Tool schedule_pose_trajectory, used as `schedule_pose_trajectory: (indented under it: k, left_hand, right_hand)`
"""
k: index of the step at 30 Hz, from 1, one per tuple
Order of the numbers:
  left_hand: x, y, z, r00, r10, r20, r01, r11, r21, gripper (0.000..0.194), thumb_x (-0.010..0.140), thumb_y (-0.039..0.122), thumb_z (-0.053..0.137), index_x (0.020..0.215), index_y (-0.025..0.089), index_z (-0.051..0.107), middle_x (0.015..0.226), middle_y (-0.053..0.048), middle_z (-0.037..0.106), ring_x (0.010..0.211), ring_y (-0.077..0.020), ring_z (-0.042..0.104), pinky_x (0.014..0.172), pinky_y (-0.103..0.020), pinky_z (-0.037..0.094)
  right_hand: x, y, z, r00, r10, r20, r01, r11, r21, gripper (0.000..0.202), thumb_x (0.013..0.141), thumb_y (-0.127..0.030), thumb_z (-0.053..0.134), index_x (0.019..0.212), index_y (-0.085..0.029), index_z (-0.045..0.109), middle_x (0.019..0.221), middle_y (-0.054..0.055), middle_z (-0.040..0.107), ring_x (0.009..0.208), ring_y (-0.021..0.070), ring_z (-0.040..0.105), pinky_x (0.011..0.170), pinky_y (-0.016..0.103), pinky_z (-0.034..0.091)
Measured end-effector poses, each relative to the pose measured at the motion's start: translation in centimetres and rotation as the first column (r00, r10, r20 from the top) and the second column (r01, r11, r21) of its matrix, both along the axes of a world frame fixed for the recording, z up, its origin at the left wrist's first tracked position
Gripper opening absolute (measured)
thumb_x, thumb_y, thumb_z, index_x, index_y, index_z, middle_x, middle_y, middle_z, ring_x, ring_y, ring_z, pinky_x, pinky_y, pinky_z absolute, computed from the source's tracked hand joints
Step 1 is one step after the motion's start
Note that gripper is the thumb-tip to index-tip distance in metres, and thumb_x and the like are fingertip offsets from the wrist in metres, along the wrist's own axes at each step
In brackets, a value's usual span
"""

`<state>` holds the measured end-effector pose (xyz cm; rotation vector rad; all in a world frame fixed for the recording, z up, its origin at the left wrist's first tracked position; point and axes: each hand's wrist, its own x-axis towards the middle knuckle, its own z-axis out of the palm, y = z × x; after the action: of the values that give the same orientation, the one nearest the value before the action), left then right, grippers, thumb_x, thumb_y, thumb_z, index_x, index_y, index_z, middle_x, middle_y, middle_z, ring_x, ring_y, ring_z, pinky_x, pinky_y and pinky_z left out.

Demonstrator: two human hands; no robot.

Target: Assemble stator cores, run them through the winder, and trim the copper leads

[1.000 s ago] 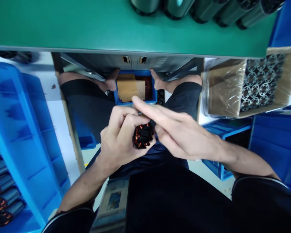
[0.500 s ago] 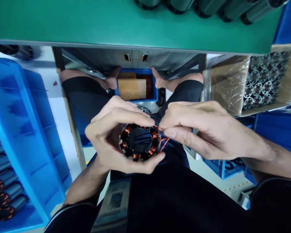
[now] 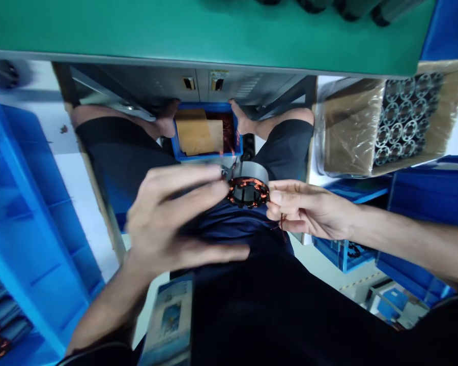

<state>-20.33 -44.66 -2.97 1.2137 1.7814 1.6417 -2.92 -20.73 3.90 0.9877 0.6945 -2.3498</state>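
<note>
A motor stator [image 3: 252,175], a grey metal ring with copper windings and black slot insulation, is held above my lap. My right hand [image 3: 305,208] pinches its right edge between thumb and fingers. Thin copper wire ends [image 3: 282,229] hang below those fingers. My left hand [image 3: 175,218], smeared by motion, is to the left of the stator with thumb and fingers spread apart. Its fingertips reach the stator's left edge; whether they touch it I cannot tell.
Ahead runs a green tabletop [image 3: 175,35] with dark cylinders at its far edge. Between my feet is a blue bin [image 3: 208,157] holding cardboard and copper scraps. At right stands a carton [image 3: 347,137] of metal rings. Blue crates [image 3: 41,244] line the left, with wound stators inside.
The stator has passed from my left hand to my right and tilted, so its grey side shows. My left hand has opened away from it. The view has shifted slightly.
</note>
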Motion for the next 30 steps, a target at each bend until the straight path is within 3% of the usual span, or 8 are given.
schedule_pose_trajectory:
  k: [2,5,10,13,17,20,23,30]
  left_hand:
    - [-1.6,2.3,0.3,0.933,-0.096,-0.347,0.133,0.988,0.082,0.062,0.084,0.048,0.11,0.14,0.044,0.083,0.152,-0.001,0.083,0.154,-0.0354,0.076,0.134,-0.059,0.061]
    - [-2.1,5.4,0.9,0.942,-0.335,0.029,0.336,0.933,-0.126,0.035,0.094,0.056,0.099,0.12,0.038,0.085,0.127,0.001,0.089,0.138,-0.0343,0.084,0.131,-0.061,0.062]
    - [0.7,6.0,1.5,0.564,-0.481,0.671,0.729,0.672,-0.13,0.053,0.115,0.07,0.057,0.11,0.022,0.079,0.091,-0.008,0.087,0.076,-0.0277,0.086,0.074,-0.044,0.074]
    - [1.1,5.1,1.5,0.802,-0.387,0.455,0.543,0.789,-0.287,0.034,0.107,0.051,0.08,0.127,0.023,0.077,0.114,-0.008,0.09,0.094,-0.0271,0.088,0.088,-0.04,0.074]
    - [0.0,4.8,2.0,0.909,-0.298,-0.291,0.237,0.945,-0.227,0.035,0.103,0.017,0.079,0.135,0.03,0.081,0.146,-0.007,0.085,0.135,-0.0312,0.083,0.12,-0.047,0.069]
    - [-0.6,5.4,2.4,0.873,-0.345,-0.344,0.318,0.939,-0.133,0.028,0.106,0.015,0.077,0.123,0.036,0.085,0.135,-0.002,0.088,0.128,-0.0295,0.086,0.122,-0.054,0.07]
    - [-0.6,5.9,2.3,0.905,-0.378,-0.194,0.353,0.923,-0.153,0.015,0.1,0.026,0.089,0.11,0.037,0.086,0.119,0.001,0.088,0.116,-0.0311,0.089,0.125,-0.066,0.068]
    - [0.0,3.7,2.2,0.859,-0.327,0.394,0.456,0.839,-0.297,0.034,0.091,0.049,0.096,0.108,0.026,0.077,0.086,0.001,0.079,0.075,-0.0199,0.073,0.078,-0.035,0.064]
  right_hand:
    - [-0.7,-0.1,0.9,0.996,0.066,-0.057,-0.065,0.998,0.013,0.048,0.097,-0.052,0.102,0.095,-0.017,0.07,0.085,-0.005,0.067,0.058,0.0017,0.046,0.048,0.013,0.041]
    - [-2.5,1.1,2.4,0.881,0.366,-0.301,-0.223,0.881,0.417,0.043,0.111,-0.053,0.086,0.089,-0.021,0.067,0.079,-0.006,0.061,0.059,0.0052,0.051,0.05,0.017,0.043]
    - [-3.9,5.3,4.2,0.481,0.861,-0.167,-0.157,0.272,0.95,0.04,0.116,-0.029,0.069,0.076,-0.026,0.068,0.073,-0.002,0.047,0.069,0.0146,0.038,0.063,0.027,0.044]
    - [-3.3,7.3,5.0,0.477,0.879,0.002,0.039,-0.024,0.999,0.036,0.116,-0.058,0.074,0.098,-0.029,0.084,0.086,-0.001,0.061,0.089,0.0167,0.056,0.086,0.032,0.054]
    - [-2.8,7.9,4.7,0.631,0.773,-0.07,-0.204,0.252,0.946,0.047,0.107,-0.066,0.084,0.127,-0.024,0.086,0.121,0.002,0.082,0.114,0.0181,0.075,0.104,0.034,0.061]
    - [-2.5,6.4,2.6,0.692,0.704,-0.162,-0.577,0.674,0.462,0.034,0.109,-0.054,0.084,0.114,-0.02,0.084,0.109,0.003,0.087,0.093,0.0156,0.082,0.087,0.03,0.068]
    - [-1.9,4.6,0.9,0.763,0.614,-0.2,-0.563,0.785,0.26,0.042,0.107,-0.06,0.086,0.097,-0.02,0.074,0.081,-0.003,0.075,0.066,0.0118,0.071,0.068,0.028,0.065]
    - [-2.2,5.1,3.1,0.418,0.89,-0.182,0.123,0.143,0.982,0.04,0.124,-0.023,0.057,0.087,-0.026,0.073,0.069,-0.003,0.056,0.06,0.0136,0.043,0.054,0.033,0.033]
